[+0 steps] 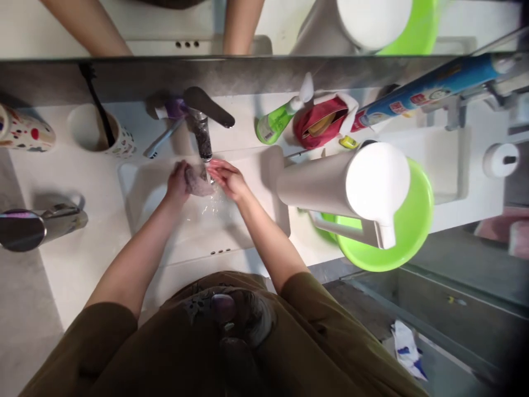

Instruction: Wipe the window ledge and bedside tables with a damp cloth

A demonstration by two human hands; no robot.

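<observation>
Under the dark tap (pixel 204 135), my left hand (pixel 177 183) grips a small greyish-pink piece of wet cloth (pixel 199 184); its exact kind is unclear. Water runs down and splashes between my hands into the white sink (pixel 264 179). My right hand (pixel 230 180) is at the stream from the other side, fingers stretched out and close to the cloth. Nothing shows in the right hand's grasp. Both hands are over the back part of the basin.
Left stand a cup (pixel 85 129) with a dark brush, a patterned cup (pixel 31 131) and a metal mug (pixel 61 219). Right are a green pump bottle (pixel 276 122), a red pouch (pixel 320 122), a tall white jug (pixel 318 179) and a green basin (pixel 421 220). A mirror edge (pixel 264 57) runs behind.
</observation>
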